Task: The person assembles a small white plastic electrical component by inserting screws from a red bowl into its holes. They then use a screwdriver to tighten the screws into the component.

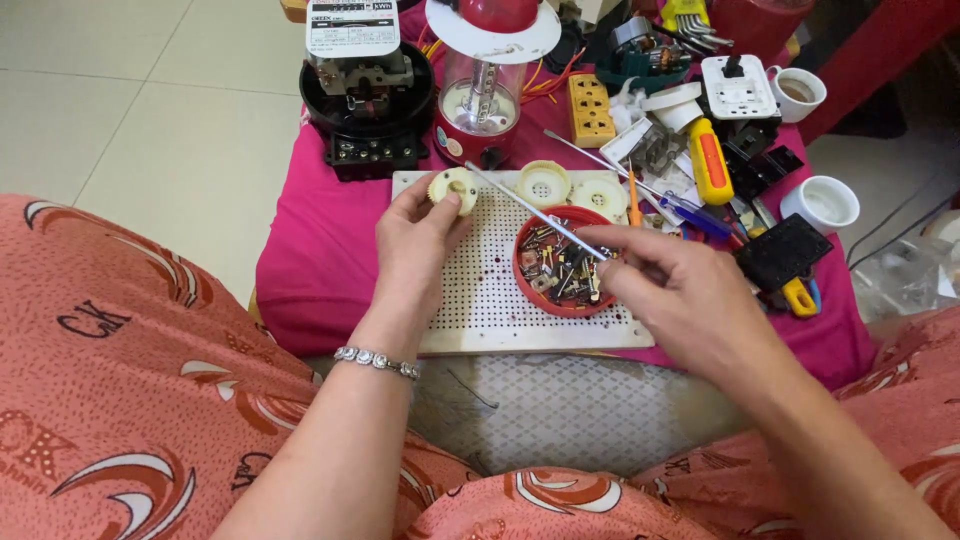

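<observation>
My left hand (412, 248) grips a small cream round plastic part (455, 187) at the top left of a white perforated board (480, 300). My right hand (668, 288) holds a long thin metal screwdriver (530, 210) whose tip points at that part. The right hand hovers over a red bowl (524, 268) full of small metal screws and contacts. Two more cream round parts (543, 184) lie along the board's far edge. A beaded bracelet sits on my left wrist.
A low table with a pink cloth (300, 250) carries a black electric meter (366, 90), a red lantern (480, 100), a yellow socket strip (590, 110), a yellow-orange screwdriver (708, 160), white switch plate, black parts and two white cups (820, 203). My knees in orange patterned cloth flank it.
</observation>
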